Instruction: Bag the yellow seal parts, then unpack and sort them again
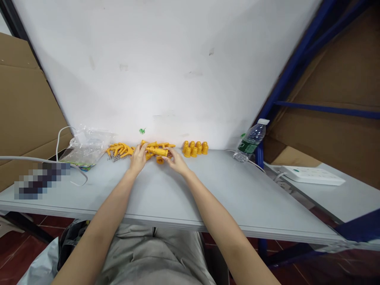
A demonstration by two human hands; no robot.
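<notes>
A yellow plastic fluted column [158, 151] lies level between my two hands, just above a pile of other yellow parts. At its left end, the fingers of my left hand [138, 159] are closed on it. My right hand [178, 162] has its fingers and thumb bent around the right end. Beneath and behind are more yellow pieces [162, 145], partly hidden by the hands. Left of my left hand lie yellow branched pieces [118, 149] beside small silvery metal bits [115, 158]. Several yellow cup-shaped pieces [194, 150] stand in rows to the right.
Clear plastic bags [89, 146] and a white cable [57, 142] lie at the left, near a cardboard sheet [26, 103]. A water bottle [251, 141] leans on a blue post at the right. Beyond it sits a white power strip [311, 175]. A white panel [172, 71] rises behind the table.
</notes>
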